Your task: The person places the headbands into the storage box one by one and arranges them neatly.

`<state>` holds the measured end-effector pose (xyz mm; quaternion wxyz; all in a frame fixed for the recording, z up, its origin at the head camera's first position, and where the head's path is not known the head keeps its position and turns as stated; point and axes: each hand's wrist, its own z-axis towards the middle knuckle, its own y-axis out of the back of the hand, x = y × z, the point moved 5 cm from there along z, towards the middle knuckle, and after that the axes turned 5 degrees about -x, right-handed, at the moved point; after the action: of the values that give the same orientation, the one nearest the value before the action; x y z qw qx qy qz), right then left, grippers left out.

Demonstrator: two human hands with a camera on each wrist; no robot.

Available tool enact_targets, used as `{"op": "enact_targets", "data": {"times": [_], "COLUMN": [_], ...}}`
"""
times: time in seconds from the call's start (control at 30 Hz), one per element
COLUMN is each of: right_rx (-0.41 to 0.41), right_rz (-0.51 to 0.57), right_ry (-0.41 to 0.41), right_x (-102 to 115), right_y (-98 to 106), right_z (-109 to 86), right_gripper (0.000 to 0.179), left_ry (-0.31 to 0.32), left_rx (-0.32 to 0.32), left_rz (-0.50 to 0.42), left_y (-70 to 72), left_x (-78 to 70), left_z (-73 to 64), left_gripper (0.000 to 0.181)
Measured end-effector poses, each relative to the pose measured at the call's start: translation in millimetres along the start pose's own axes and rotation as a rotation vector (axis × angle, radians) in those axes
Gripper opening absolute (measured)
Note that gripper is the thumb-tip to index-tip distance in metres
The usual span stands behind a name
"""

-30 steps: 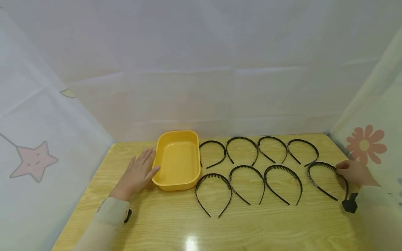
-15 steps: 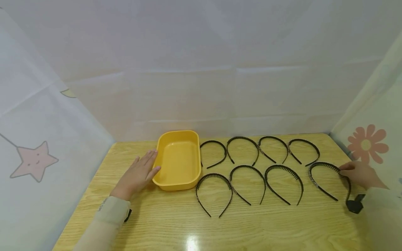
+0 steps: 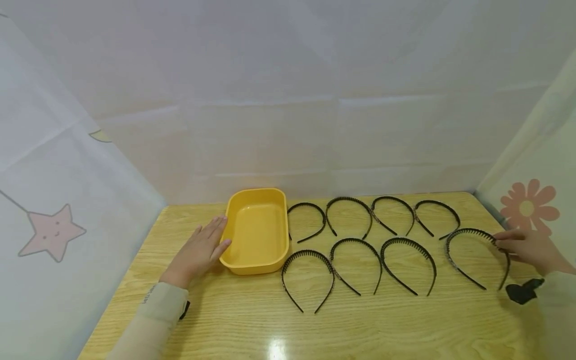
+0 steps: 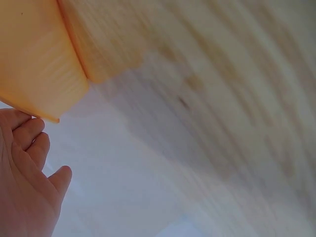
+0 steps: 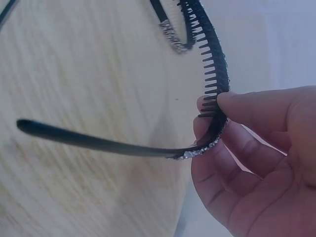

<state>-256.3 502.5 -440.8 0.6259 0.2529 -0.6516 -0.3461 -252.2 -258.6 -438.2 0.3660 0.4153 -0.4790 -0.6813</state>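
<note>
My right hand [image 3: 531, 248] pinches a black toothed headband [image 3: 472, 231] by its right side, at the right end of the front row. In the right wrist view, thumb and fingers grip this headband [image 5: 219, 74], which has glittery silver trim on its outer edge and comb teeth inside. My left hand [image 3: 198, 252] rests with straight fingers along the left rim of a yellow tray [image 3: 231, 267]. From the left wrist view, the fingertips of the left hand [image 4: 32, 158] meet the rim of the orange-looking tray [image 4: 39, 54].
Several black headbands lie in two rows right of the tray, among them a front headband [image 3: 308, 251] and a back headband [image 3: 346, 198]. All stand on a wooden table [image 3: 216, 325]. White cloth [image 3: 270, 125] with printed figures encloses the back and sides.
My right hand has shifted right and lifted the near part of the headband slightly, tilting its arch upward. The left hand stays at the tray.
</note>
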Motion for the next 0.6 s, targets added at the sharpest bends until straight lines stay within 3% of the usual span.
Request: {"op": "enact_targets", "data": {"times": [0.23,0.6], "right_rx": [-0.045,0.096], "right_rz": [0.133,0.286], "right_ry": [0.045,0.08], "right_x": [11.2,37.0], "right_y": [4.8,-8.6], "right_z": [-4.5,0.1], "right_gripper": [0.039,0.051], "left_ry": [0.006,0.003], "left_rx": [0.01,0.012], "left_rz": [0.007,-0.001], "left_y": [-0.4,-1.8], "left_x": [-0.2,-0.8], "left_z": [-0.1,0.1], "left_gripper": [0.071,0.069]}}
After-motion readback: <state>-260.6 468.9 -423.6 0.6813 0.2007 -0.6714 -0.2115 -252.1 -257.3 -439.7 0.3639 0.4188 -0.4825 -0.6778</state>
